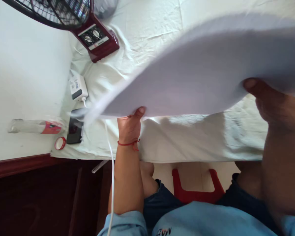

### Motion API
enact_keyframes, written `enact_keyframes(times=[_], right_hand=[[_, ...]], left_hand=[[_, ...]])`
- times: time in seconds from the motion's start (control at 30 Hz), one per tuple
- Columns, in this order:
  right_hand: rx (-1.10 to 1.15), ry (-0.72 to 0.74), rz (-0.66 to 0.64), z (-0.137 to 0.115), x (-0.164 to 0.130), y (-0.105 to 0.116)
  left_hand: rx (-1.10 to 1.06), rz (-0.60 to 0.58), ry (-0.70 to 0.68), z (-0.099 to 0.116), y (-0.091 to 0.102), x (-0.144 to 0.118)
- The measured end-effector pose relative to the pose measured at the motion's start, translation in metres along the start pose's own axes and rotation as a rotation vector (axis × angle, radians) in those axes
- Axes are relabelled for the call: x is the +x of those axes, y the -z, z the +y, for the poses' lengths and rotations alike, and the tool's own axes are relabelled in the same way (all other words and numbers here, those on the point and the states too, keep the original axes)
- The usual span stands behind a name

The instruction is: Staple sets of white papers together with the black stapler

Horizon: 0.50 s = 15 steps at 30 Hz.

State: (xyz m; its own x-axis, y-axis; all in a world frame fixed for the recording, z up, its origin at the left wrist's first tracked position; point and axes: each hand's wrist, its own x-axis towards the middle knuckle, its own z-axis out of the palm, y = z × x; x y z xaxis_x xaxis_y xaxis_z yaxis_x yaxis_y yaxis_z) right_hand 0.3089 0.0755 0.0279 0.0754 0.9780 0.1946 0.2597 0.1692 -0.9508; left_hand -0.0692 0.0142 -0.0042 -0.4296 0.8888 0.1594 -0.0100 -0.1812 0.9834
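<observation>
Left grip (129,126), right grip (271,103) pinch white sheet (186,77), bowed beyond both; likely light, bendy; hold at 2 edge spots.

A plain, pale lilac-grey sheet (186,72) shares the scene with a whitish-green cloth (182,137), a maroon fan (104,50) with a black grille (75,14), a white box (77,83) with a dark panel (77,94) and a black phone (74,131). A clear bottle (27,126) wears a pinkish-red label (51,127); a cap (60,143) is red and white, a wrist string (126,144) red, a cable (112,180) white. A light-blue shirt (201,219) with dark lettering (164,231) and navy shorts (166,201) contrast with a red stool (196,196).
</observation>
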Motion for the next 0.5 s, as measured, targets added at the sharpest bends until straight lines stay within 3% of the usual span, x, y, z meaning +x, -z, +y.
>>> enact_keyframes(times=[0.07,0.17,0.3,0.4,0.5], right_hand=[[-0.015,0.009,-0.014,-0.007,0.0,-0.002],[-0.011,-0.069,-0.135,-0.01,-0.002,-0.007],[0.053,-0.113,-0.24,-0.006,-0.007,-0.016],[0.118,-0.108,-0.199,-0.006,-0.011,-0.017],[0.122,-0.143,-0.138,-0.009,-0.013,-0.015]], left_hand=[[0.128,-0.103,0.045,-0.001,0.008,0.001],[0.307,-0.192,0.107,0.0,0.015,0.001],[0.244,-0.265,0.113,0.0,0.016,-0.001],[0.164,-0.339,0.132,0.0,0.019,-0.004],[0.209,-0.328,0.141,0.003,0.024,-0.004]])
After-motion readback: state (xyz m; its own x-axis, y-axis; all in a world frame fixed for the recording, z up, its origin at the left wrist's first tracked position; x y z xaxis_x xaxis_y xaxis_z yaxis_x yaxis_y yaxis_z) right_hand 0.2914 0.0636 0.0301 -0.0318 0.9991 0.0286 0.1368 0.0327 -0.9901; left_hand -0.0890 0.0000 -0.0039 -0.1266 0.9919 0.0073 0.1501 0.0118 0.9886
